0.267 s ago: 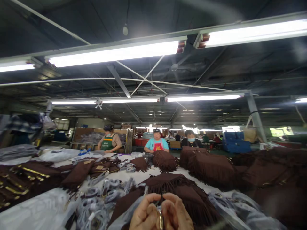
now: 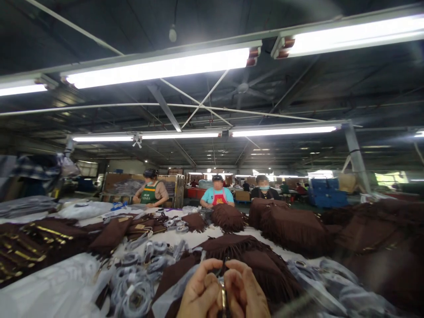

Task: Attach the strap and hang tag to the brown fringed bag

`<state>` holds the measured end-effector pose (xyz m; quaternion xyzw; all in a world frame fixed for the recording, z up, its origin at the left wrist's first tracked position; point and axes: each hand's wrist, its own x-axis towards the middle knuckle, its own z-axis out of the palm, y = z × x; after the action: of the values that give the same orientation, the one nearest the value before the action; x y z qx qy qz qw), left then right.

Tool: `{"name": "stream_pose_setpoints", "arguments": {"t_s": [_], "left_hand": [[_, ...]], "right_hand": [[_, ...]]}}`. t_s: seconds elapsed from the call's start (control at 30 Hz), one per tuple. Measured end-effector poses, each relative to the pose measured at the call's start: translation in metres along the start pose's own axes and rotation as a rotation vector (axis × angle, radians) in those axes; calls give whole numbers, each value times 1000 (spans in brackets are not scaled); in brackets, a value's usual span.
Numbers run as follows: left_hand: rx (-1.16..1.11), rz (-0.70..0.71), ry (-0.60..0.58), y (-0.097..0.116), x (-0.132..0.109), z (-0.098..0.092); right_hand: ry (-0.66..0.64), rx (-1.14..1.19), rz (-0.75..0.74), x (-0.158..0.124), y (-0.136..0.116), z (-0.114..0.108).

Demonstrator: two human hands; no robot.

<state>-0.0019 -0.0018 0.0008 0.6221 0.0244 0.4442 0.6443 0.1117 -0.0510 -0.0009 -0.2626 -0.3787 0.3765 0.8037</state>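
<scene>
The left hand (image 2: 200,291) and right hand (image 2: 248,292), fingers curled, together pinched what looked like a small gold metal ring (image 2: 223,300) above a brown fringed fabric bag (image 2: 265,269) on the bench (image 2: 195,241).

Overhead fluorescent tubes (image 2: 159,66) are main light, blown-out white, slight halo. Ceiling (image 2: 99,26) dark, underexposed. Your tabletop (image 2: 49,282) evenly lit, shadows soft. Brown bags (image 2: 291,229) near-black, little detail. Your left hand (image 2: 198,293) and right hand (image 2: 247,296) cropped at bottom edge, soft. Metal piece (image 2: 223,300) pinched between them, smeared. Lower right corner motion-blurred. Wide-angle bending at edges. Far background hazy.
</scene>
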Motion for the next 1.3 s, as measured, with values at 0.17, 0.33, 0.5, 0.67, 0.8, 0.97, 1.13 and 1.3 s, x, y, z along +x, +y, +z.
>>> {"name": "stream_pose_setpoints", "arguments": {"t_s": [0.17, 0.33, 0.5, 0.67, 0.8, 0.97, 1.13, 1.3], "left_hand": [[-13, 64, 52, -6, 4, -2], [61, 31, 120, -2, 4, -3], [120, 62, 185, 11, -1, 2], [238, 101, 244, 9, -1, -1], [364, 213, 320, 12, -2, -3], [394, 213, 313, 20, -2, -7], [407, 162, 291, 16, -2, -8], [378, 172, 193, 19, -4, -4]], "right_hand": [[24, -119, -68, 0, 0, 1], [70, -363, -235, 7, 11, -5], [139, -671, -517, 14, 22, -15], [140, -691, -525, 16, 26, -21], [145, -520, -343, 13, 19, -18], [3, -271, 15, 9, 4, -15], [-195, -401, 43, 6, -1, -12], [-347, -433, 111, 4, -4, -10]]}}
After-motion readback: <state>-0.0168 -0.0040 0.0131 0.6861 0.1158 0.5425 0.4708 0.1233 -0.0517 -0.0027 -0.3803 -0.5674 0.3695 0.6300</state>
